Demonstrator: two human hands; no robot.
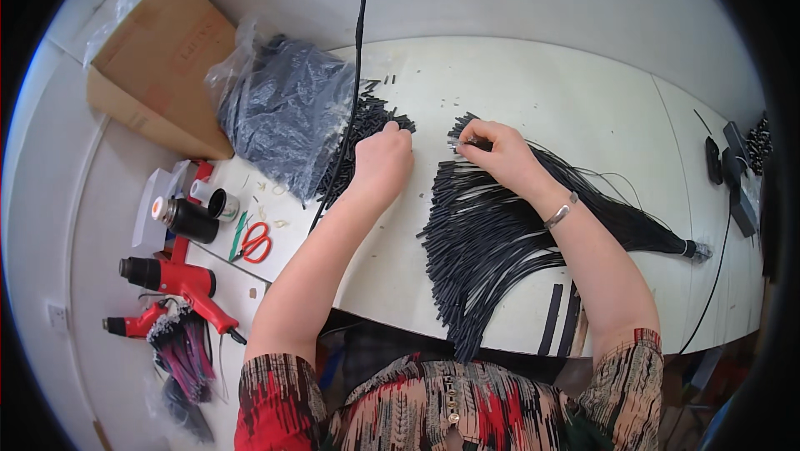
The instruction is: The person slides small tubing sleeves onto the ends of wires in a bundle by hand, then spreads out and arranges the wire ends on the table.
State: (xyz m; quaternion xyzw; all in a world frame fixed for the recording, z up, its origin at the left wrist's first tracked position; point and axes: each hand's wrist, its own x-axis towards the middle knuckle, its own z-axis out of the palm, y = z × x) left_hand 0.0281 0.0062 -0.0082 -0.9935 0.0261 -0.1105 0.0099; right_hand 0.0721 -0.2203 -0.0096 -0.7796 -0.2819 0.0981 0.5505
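My left hand (385,159) is closed, its fingertips at the right edge of a pile of short black tubes (367,122). Whatever is between those fingers is too small and hidden to make out. My right hand (498,152) pinches at the free ends of a bundle of thin black wires (637,226), near a small silvery tip. Many wires in the bundle carry black sleeves (467,234) on their ends, fanned across the white table down to its front edge. At the right, the wires gather into a tied end (698,251).
Behind the tube pile lie a clear plastic bag of black pieces (287,109) and a cardboard box (162,59). At left are orange-handled scissors (256,243), a black bottle (192,219) and a red heat gun (187,283). A black cable (359,42) hangs down before the pile.
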